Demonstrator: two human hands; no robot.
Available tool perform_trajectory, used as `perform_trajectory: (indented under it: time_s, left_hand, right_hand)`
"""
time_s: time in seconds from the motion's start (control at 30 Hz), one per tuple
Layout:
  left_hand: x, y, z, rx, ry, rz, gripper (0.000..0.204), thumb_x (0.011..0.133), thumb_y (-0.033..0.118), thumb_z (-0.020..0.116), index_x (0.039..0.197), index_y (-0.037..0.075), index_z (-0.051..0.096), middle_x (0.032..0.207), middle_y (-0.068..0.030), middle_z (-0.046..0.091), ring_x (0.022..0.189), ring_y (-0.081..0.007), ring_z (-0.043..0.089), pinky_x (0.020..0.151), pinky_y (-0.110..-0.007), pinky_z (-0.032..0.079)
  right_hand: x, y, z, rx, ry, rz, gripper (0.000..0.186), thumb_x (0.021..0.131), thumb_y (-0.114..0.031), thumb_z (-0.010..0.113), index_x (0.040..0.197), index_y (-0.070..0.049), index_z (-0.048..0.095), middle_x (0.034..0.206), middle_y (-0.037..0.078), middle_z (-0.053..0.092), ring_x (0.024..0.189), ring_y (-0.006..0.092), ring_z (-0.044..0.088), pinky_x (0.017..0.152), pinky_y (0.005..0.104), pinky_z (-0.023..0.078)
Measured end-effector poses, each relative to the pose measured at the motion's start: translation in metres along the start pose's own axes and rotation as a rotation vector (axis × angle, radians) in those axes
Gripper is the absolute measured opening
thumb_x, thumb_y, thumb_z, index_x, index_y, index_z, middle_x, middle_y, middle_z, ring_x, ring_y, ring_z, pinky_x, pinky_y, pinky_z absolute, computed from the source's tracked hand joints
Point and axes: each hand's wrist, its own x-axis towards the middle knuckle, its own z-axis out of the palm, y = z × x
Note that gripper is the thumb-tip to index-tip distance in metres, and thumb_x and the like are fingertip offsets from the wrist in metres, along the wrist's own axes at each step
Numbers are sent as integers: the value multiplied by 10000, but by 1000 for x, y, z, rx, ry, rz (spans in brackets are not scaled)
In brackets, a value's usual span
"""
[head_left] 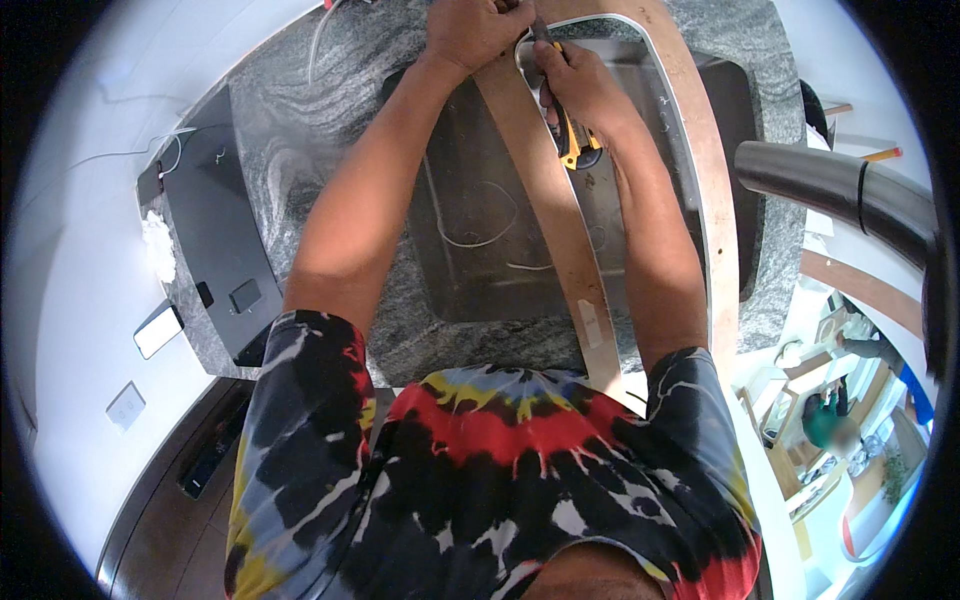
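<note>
Left hand (470, 32) closed, pressing down on far end of curved wooden template (560, 230). Right hand (580, 85) wrapped round yellow-and-black knife (572, 140), tip at template's inner edge just beside left hand; blade itself too small to see, probably out. Template spans steel sink (480, 270) below both forearms, resting on granite tabletop (300, 110). Thin, flat, stiff board, likely light, may flex or slide on stone. Best gripped along broad flat strips, clear of cut edge. Knife handle likely grippy.
</note>
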Motion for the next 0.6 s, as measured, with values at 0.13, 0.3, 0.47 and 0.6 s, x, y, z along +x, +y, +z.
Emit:
perform_trajectory:
  time_s: [0.13,0.3,0.47,0.6]
  left_hand:
    - [-4,-8,8,57,75,17,290,825,326,720,816,37,727,815,-211,706,788,-408,697,694,-503,538]
    - [-4,-22,21,46,208,117,249,831,273,694,805,25,693,798,-221,691,758,-426,682,676,-521,524]
    - [-3,-14,21,-2,218,81,229,833,238,686,771,19,658,767,-230,670,714,-448,662,651,-524,518]
    - [-6,-12,13,4,242,171,211,828,217,686,757,21,650,750,-225,664,706,-445,658,641,-517,519]
  right_hand:
    - [-19,-10,-11,86,-60,138,416,1077,-363,506,950,23,596,658,111,656,536,198,643,558,354,512]
    - [-21,-13,-6,-15,-37,128,405,1082,-400,527,946,-25,596,629,37,583,473,120,557,470,277,444]
    - [-15,-2,-3,-9,-39,129,415,1084,-407,523,936,-25,589,627,40,580,467,121,553,470,282,454]
    - [-13,-13,-6,-10,-97,140,426,1084,-387,507,961,13,587,639,80,620,489,154,595,516,314,483]
